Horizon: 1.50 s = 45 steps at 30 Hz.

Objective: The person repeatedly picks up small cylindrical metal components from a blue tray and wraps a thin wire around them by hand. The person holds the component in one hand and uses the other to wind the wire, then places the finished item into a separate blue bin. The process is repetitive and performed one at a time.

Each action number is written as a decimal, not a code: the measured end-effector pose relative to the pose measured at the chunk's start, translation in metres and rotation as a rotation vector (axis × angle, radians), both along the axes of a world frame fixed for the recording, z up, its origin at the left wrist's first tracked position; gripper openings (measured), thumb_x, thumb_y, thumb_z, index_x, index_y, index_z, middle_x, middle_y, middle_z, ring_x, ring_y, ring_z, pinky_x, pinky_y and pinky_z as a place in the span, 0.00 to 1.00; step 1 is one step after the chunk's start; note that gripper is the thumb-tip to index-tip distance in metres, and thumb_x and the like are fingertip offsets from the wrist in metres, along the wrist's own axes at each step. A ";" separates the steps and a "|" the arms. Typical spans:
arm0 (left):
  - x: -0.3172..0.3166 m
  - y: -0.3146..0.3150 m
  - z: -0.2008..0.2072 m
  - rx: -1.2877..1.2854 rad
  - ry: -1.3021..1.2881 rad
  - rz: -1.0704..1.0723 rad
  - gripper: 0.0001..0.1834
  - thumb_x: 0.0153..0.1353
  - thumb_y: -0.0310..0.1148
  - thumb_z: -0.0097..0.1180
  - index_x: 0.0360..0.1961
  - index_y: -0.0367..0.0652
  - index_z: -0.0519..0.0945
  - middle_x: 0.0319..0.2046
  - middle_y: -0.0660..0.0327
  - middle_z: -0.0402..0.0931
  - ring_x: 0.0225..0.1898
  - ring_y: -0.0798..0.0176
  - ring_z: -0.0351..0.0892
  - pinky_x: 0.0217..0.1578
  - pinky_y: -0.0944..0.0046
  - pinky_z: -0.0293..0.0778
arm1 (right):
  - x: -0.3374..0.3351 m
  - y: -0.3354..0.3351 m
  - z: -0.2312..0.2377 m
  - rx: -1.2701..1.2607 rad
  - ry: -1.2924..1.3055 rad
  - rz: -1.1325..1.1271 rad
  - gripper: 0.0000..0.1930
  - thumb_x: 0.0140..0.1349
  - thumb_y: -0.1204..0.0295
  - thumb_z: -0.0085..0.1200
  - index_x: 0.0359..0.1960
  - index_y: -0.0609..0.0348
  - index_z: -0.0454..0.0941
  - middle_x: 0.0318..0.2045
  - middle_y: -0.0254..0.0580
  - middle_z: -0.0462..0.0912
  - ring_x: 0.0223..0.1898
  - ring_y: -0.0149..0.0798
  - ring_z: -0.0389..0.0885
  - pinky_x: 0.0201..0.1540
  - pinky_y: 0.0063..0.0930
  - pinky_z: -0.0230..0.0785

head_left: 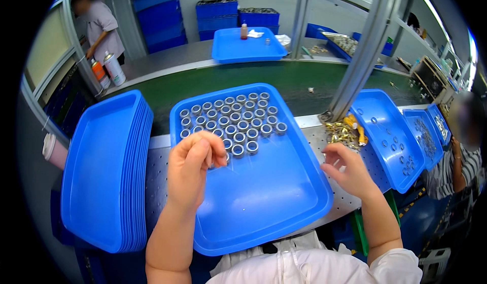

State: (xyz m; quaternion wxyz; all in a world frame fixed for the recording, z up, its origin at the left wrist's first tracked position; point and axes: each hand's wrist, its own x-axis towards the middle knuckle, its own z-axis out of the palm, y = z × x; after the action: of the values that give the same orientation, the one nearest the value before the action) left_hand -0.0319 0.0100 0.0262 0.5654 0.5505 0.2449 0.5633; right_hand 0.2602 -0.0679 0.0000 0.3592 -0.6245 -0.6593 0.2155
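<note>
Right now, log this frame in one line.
left hand: fingers bent over metal rings | right hand: open, near brass-coloured parts | blue tray: rings toward far end

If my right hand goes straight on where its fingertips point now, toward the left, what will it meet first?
Probably the right rim of the middle blue tray; height is unclear, though, so the right hand might pass above it.

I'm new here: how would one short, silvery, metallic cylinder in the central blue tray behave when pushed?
The short silvery cylinder looks rigid, given its metallic sheen. On the smooth blue plastic tray, it would probably slide; being round, it might roll if tipped.
</note>
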 end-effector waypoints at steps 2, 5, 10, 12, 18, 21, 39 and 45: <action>-0.003 0.006 0.000 -0.007 -0.028 0.019 0.17 0.62 0.32 0.42 0.15 0.46 0.61 0.25 0.57 0.72 0.26 0.69 0.68 0.28 0.72 0.67 | -0.011 0.013 -0.007 -0.010 -0.066 0.003 0.17 0.51 0.75 0.61 0.42 0.60 0.69 0.27 0.37 0.73 0.26 0.31 0.72 0.28 0.23 0.67; -0.007 0.009 -0.002 -0.017 -0.038 0.024 0.17 0.63 0.32 0.42 0.15 0.46 0.61 0.26 0.58 0.73 0.26 0.69 0.68 0.29 0.72 0.68 | -0.017 0.021 -0.020 0.018 -0.162 -0.042 0.16 0.52 0.77 0.58 0.39 0.60 0.65 0.27 0.39 0.70 0.25 0.35 0.70 0.29 0.27 0.67; -0.009 0.013 -0.008 -0.037 -0.010 -0.012 0.17 0.63 0.32 0.43 0.15 0.46 0.62 0.27 0.58 0.73 0.26 0.70 0.69 0.29 0.72 0.69 | -0.019 0.014 -0.029 0.001 -0.148 -0.057 0.15 0.51 0.79 0.56 0.38 0.60 0.64 0.31 0.42 0.69 0.28 0.37 0.72 0.32 0.29 0.68; -0.008 0.014 -0.008 -0.046 0.006 -0.025 0.17 0.63 0.32 0.43 0.16 0.45 0.63 0.27 0.58 0.74 0.27 0.71 0.70 0.30 0.72 0.69 | -0.017 0.007 -0.026 -0.001 -0.185 -0.062 0.15 0.50 0.80 0.55 0.38 0.59 0.64 0.32 0.43 0.70 0.29 0.39 0.72 0.32 0.29 0.69; -0.017 0.020 -0.005 0.002 0.101 -0.167 0.13 0.64 0.32 0.45 0.24 0.40 0.76 0.30 0.61 0.77 0.29 0.72 0.74 0.34 0.72 0.71 | -0.004 -0.010 -0.010 0.066 -0.633 -0.068 0.16 0.50 0.75 0.57 0.40 0.57 0.67 0.34 0.43 0.72 0.32 0.45 0.75 0.35 0.35 0.69; -0.022 0.021 -0.002 0.004 0.015 -0.167 0.11 0.64 0.32 0.45 0.30 0.39 0.77 0.32 0.60 0.76 0.31 0.71 0.75 0.36 0.71 0.74 | -0.005 -0.002 0.010 0.239 -0.877 -0.026 0.16 0.49 0.72 0.59 0.41 0.56 0.71 0.35 0.41 0.74 0.39 0.43 0.75 0.40 0.39 0.69; 0.036 -0.003 0.000 -0.016 0.306 -0.221 0.08 0.61 0.28 0.52 0.41 0.38 0.74 0.38 0.61 0.74 0.42 0.67 0.75 0.47 0.67 0.71 | -0.032 0.055 0.017 0.113 0.072 0.383 0.06 0.53 0.75 0.59 0.33 0.61 0.81 0.30 0.41 0.80 0.31 0.38 0.79 0.33 0.28 0.70; 0.047 -0.013 -0.006 -0.086 0.164 -0.320 0.19 0.58 0.25 0.58 0.49 0.36 0.68 0.44 0.56 0.69 0.45 0.64 0.74 0.49 0.64 0.72 | -0.037 0.043 0.024 0.442 0.112 0.397 0.10 0.46 0.81 0.64 0.33 0.60 0.81 0.32 0.41 0.81 0.34 0.38 0.81 0.36 0.26 0.74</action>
State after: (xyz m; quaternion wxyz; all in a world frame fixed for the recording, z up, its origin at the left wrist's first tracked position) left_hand 0.0152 -0.0034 0.0204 0.6492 0.6017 0.2232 0.4084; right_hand 0.2235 -0.0252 0.0239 0.4730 -0.3772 -0.7786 0.1667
